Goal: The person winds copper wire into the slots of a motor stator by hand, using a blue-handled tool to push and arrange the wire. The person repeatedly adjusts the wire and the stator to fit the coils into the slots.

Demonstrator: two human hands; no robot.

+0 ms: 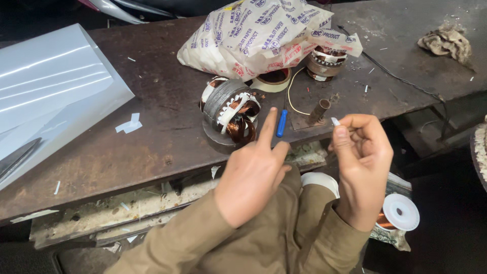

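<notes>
The left hand [251,175] points a finger, loosely curled, empty, just before the stator [231,111] on the surface [152,137]. The right hand [361,152] pinches a paper slip [335,122]. Beyond lies a printed bag [258,35].

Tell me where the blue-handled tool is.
In the head view, the blue-handled tool lies near the front edge of the rusty metal workbench, just right of the copper-wound motor stator and beside the left hand's raised finger.
</notes>
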